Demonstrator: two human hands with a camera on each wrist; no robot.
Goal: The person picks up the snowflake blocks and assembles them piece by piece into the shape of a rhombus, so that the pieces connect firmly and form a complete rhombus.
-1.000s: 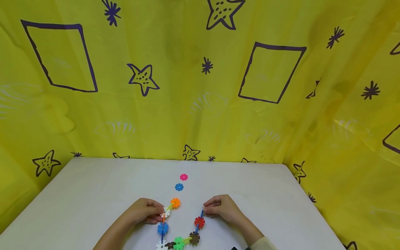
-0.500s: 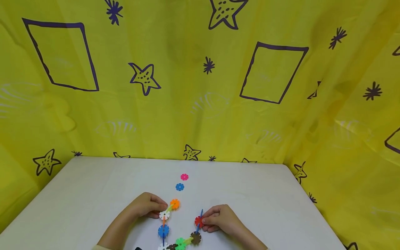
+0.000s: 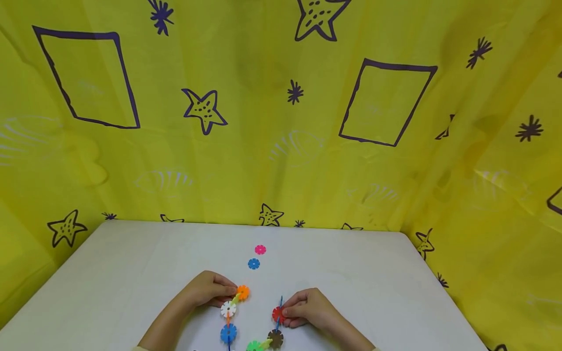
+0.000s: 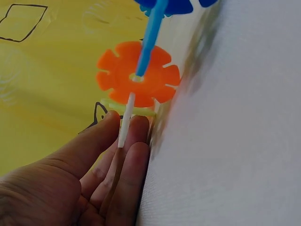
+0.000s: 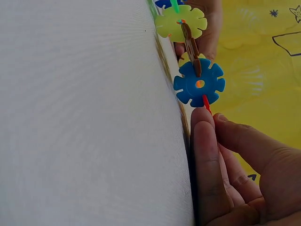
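A chain of notched plastic building discs curves in a U on the white table. My left hand pinches the orange disc at the chain's left end. Below it follow a yellow disc, a white disc and a blue disc. My right hand grips the red disc between thumb and fingers. A blue disc stands on edge beyond it. The brown disc and green disc lie nearer, and the chain's nearest part falls outside the head view.
A loose pink disc and a loose blue disc lie farther back on the white table. Yellow patterned cloth hangs behind the table and along its sides.
My left hand has shifted from the white disc to the orange end disc, and that side has come slightly nearer. My right hand has moved from the blue end disc to the red disc.
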